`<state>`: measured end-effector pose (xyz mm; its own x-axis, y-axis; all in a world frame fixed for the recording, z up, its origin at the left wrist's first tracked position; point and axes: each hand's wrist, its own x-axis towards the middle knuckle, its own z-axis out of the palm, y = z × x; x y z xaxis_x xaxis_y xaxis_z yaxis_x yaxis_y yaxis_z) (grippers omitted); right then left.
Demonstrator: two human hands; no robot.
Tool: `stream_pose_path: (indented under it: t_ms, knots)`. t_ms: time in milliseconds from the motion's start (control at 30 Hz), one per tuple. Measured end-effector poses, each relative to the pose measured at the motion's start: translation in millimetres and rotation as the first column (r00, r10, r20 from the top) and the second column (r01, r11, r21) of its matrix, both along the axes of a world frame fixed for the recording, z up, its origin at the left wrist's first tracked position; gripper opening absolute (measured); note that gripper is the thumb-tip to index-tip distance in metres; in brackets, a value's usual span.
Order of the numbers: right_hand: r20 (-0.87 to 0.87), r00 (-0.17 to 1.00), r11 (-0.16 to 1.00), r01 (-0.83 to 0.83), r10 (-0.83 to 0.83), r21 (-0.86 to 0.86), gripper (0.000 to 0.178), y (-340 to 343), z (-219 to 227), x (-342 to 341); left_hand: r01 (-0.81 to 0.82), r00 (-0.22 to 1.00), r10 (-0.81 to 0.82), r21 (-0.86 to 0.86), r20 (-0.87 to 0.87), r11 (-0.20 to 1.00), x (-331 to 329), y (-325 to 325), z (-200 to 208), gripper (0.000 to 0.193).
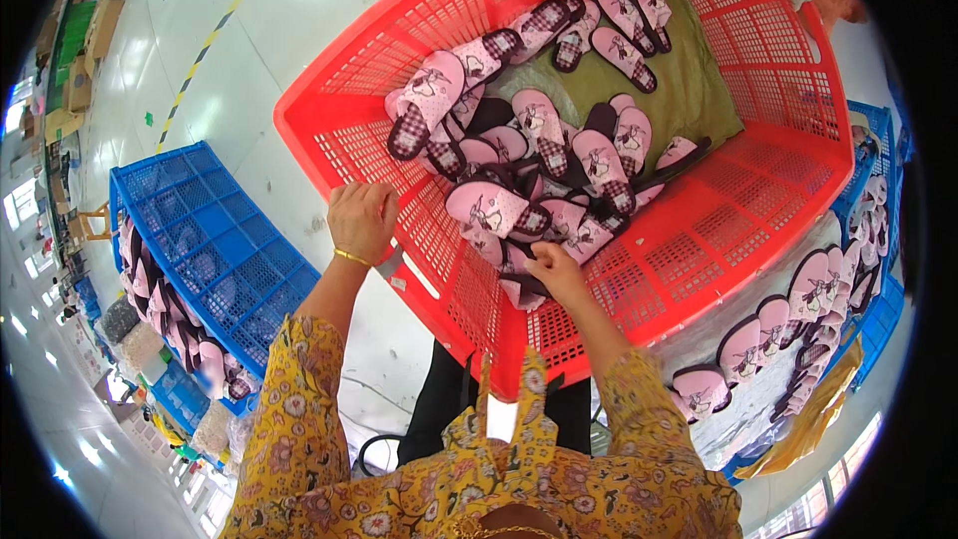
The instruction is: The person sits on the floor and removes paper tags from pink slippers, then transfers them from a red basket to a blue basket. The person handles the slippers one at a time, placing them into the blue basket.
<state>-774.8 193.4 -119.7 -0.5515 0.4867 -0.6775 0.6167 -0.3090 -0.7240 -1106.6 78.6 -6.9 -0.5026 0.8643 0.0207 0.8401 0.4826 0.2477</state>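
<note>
A large red plastic basket (pixel 639 284) with latticed walls stands in front of me. Inside it, pink slippers with dark checked linings and a printed figure lie in a loose heap, among them a slipper (pixel 484 205) on the near part of the pile. My left hand (pixel 361 223) is closed over the basket's left rim, its fingertips partly hidden. Reaching in at the near side, my right hand (pixel 559 272) has its fingers bent around the edge of a pink slipper (pixel 511 258) low in the heap. Other slippers cover much of that one.
Olive-green sheeting (pixel 689 60) lines part of the basket's floor. At left stands a blue crate (pixel 215 230) with more slippers beside it. A row of pink slippers (pixel 743 347) lies at right, near another blue crate (pixel 878 314). Yellow-black tape (pixel 205 55) marks the floor.
</note>
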Motion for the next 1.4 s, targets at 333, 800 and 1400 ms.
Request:
stream_pose_path:
  t_ms: [333,800,1400]
  knots:
    - [0.095,0.958,0.958,0.259,-0.271,0.124,0.052,-55.9,-149.9,-64.3,-0.015,0.998,0.013,0.039,0.066,0.999,-5.2,0.8,-0.4,0.006]
    - [0.005,0.908,0.907,0.419,-0.42,0.045,0.067,-57.8,-121.7,-89.1,-0.007,0.999,0.007,0.011,0.04,1.0,-4.2,1.4,-4.1,0.007]
    - [-0.016,0.65,0.65,0.76,-0.76,0.026,0.036,13.7,-130.3,-88.2,0.004,1.0,-0.003,-0.064,0.02,0.998,-2.1,3.3,-2.0,0.006]
